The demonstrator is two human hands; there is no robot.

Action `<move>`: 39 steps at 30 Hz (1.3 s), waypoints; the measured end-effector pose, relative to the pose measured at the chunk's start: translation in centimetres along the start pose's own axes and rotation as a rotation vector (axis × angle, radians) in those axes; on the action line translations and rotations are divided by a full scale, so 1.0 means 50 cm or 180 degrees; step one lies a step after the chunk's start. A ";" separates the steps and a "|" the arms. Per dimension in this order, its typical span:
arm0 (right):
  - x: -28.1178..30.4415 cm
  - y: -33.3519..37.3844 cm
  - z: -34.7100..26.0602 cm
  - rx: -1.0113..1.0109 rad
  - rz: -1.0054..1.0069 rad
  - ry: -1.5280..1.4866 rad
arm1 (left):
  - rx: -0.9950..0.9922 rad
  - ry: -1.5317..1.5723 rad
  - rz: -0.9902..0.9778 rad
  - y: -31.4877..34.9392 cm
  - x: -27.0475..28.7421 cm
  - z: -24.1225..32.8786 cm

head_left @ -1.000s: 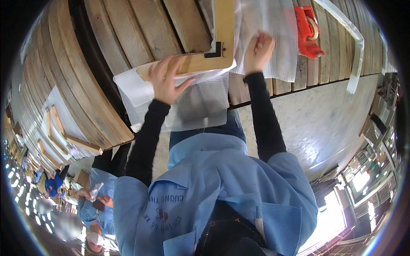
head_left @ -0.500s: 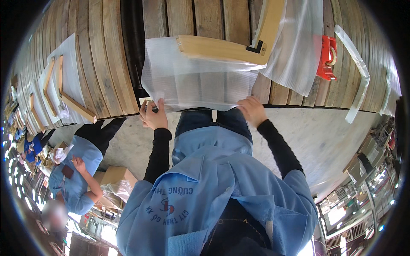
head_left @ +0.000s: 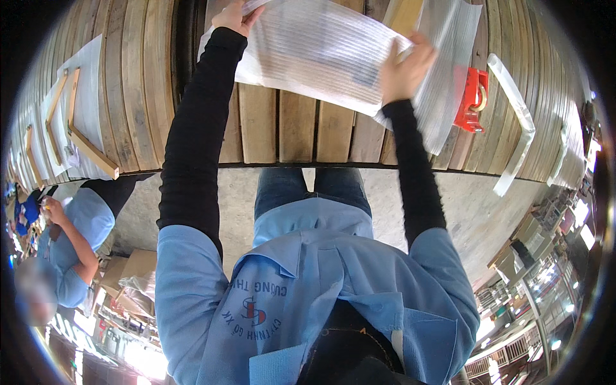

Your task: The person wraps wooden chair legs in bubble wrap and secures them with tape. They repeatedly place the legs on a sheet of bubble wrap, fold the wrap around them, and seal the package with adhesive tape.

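While the left hand (head_left: 236, 18) pinches the far left edge of a foam sheet (head_left: 314, 58) between its fingers, the right hand (head_left: 407, 69) spreads its fingers at the sheet's right end, gripping nothing clearly visible. Draped over part of a wooden frame (head_left: 405, 14) on the slatted surface (head_left: 298, 128), the sheet looks light, soft, a little slippery and easily creased, best held by its edges or corners, whereas the frame appears stiff. The sheet's long axis runs left to right, the right end nearer, while the frame's bare wood points far, left of a red tape dispenser (head_left: 473, 102).
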State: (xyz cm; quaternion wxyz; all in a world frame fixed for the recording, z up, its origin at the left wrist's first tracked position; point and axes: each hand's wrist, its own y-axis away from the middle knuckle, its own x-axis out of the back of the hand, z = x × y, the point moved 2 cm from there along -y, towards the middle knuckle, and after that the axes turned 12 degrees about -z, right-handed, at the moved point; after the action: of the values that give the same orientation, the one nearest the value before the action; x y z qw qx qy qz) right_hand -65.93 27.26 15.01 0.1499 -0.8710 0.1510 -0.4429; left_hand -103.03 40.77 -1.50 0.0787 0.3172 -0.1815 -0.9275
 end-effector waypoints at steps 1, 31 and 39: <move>-0.007 0.036 -0.033 0.0438 -0.0330 0.0083 | 0.0066 0.0274 0.0101 -0.020 -0.014 -0.016; -0.101 0.118 0.078 0.1144 -0.3153 0.0197 | 0.0109 0.1350 0.1675 0.413 -0.333 -0.309; -0.040 0.124 0.086 0.0891 -0.2818 -0.0651 | -0.0532 -0.0013 0.1255 0.499 -0.403 -0.238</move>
State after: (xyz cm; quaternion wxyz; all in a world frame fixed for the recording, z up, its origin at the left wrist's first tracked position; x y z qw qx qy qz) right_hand -64.33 22.95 8.69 0.0768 -0.8622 -0.3113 -0.3922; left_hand -79.08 19.64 10.72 0.2843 0.2661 -0.1627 -0.9066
